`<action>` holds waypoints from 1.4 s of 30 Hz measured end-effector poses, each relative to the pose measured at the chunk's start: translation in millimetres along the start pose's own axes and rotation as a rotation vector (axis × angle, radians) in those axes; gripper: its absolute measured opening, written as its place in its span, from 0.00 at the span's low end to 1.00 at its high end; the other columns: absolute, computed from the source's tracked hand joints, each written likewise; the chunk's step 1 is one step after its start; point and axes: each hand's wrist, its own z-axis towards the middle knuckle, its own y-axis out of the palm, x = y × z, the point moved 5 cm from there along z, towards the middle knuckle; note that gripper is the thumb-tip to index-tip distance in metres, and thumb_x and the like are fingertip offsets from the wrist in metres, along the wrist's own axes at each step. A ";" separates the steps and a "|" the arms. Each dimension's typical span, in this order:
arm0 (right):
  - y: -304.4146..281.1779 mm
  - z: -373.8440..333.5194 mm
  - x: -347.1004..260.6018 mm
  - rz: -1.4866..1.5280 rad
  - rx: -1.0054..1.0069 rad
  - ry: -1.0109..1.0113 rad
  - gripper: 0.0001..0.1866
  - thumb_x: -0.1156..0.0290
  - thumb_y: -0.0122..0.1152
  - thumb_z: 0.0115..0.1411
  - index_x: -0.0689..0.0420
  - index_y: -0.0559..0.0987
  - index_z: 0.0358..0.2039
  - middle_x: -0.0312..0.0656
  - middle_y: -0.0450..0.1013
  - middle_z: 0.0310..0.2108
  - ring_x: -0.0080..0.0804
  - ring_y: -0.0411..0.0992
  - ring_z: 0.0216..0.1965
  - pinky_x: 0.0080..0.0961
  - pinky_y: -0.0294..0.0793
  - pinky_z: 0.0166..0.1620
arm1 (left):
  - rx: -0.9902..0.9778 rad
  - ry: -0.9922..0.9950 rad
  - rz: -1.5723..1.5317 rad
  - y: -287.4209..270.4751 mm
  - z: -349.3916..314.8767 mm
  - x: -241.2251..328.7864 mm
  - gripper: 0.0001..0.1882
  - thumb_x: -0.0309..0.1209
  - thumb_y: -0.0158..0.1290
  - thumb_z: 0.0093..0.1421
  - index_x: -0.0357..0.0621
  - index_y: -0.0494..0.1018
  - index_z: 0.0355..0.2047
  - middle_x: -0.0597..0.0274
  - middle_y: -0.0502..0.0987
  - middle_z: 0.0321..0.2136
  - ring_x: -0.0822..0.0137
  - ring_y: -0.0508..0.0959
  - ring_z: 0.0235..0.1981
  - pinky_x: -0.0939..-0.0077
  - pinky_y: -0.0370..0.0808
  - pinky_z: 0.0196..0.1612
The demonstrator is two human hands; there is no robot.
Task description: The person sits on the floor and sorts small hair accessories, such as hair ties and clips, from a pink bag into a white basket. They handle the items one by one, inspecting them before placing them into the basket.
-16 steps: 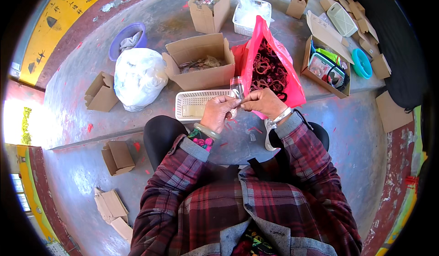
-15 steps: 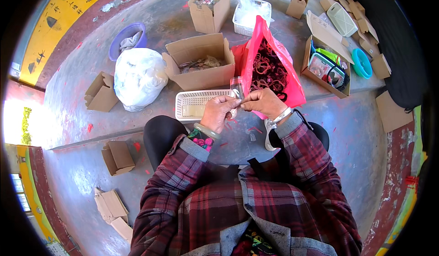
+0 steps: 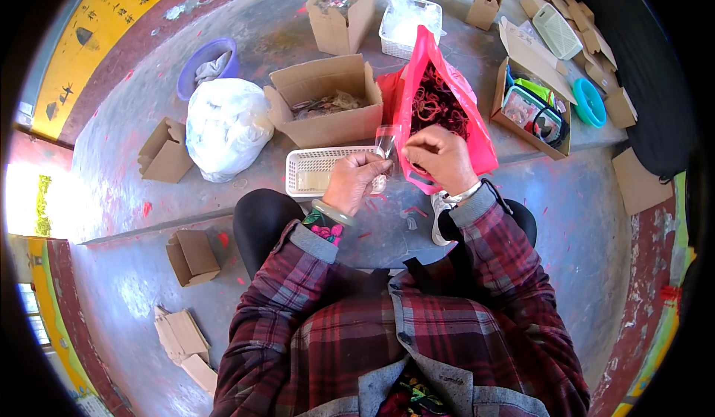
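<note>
My left hand (image 3: pixel 353 182) is closed, its thumb and fingers pinching a small clear plastic packet (image 3: pixel 386 138) that stands up from the fingertips. To the packet's right, my right hand (image 3: pixel 441 154) has its thumb and forefinger pressed together; whatever lies between them is too small to make out. It hovers over the near edge of an upright pink plastic bag (image 3: pixel 472 123), whose mouth shows a heap of dark and pink ring-shaped bands (image 3: pixel 436 106). Beneath my left hand sits a shallow off-white plastic basket (image 3: pixel 293 173), partly covered by the hand.
Beyond the basket stands an open cardboard box (image 3: pixel 335 128) of small packets. A stuffed white plastic bag (image 3: pixel 227 130) and a purple basin (image 3: pixel 188 82) are at the left. Rightward are a box of mixed items (image 3: pixel 555 149) and a teal basket (image 3: pixel 589 104). A raised concrete edge crosses the floor.
My right hand has drawn away from the left, moving a little to the right and upward. The packet's top is now clearer, while my left hand has stayed nearly in place.
</note>
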 end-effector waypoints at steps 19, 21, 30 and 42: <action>11.7 -11.4 -35.6 -0.473 0.071 -0.404 0.03 0.73 0.59 0.46 0.57 0.75 0.23 0.43 0.68 0.19 0.39 0.71 0.21 0.32 0.68 0.24 | 0.076 0.692 0.851 4.7 -0.6 10.3 0.04 0.23 0.57 0.47 0.37 0.72 0.21 0.60 0.73 0.21 0.66 0.73 0.26 0.75 0.69 0.31; 16.4 -13.4 -41.9 -0.478 0.119 -0.551 0.03 0.74 0.59 0.44 0.57 0.75 0.23 0.43 0.66 0.18 0.39 0.69 0.21 0.33 0.67 0.23 | 0.111 0.723 0.914 6.1 -3.1 13.0 0.04 0.23 0.57 0.46 0.36 0.72 0.21 0.59 0.73 0.21 0.63 0.73 0.27 0.73 0.69 0.32; 17.4 -4.8 5.3 -0.011 -0.115 -0.073 0.06 0.74 0.60 0.45 0.60 0.77 0.26 0.45 0.74 0.23 0.38 0.73 0.25 0.27 0.71 0.28 | 0.042 0.655 0.936 4.6 1.1 10.4 0.04 0.24 0.56 0.47 0.36 0.72 0.22 0.57 0.74 0.22 0.61 0.74 0.26 0.74 0.70 0.30; 26.6 -13.5 -5.3 -0.231 -0.261 -0.092 0.08 0.69 0.57 0.50 0.59 0.78 0.30 0.46 0.73 0.22 0.35 0.74 0.24 0.27 0.70 0.28 | -0.243 0.122 0.726 -8.4 15.9 -34.5 0.10 0.27 0.52 0.56 0.36 0.73 0.37 0.60 0.77 0.29 0.72 0.76 0.32 0.77 0.73 0.37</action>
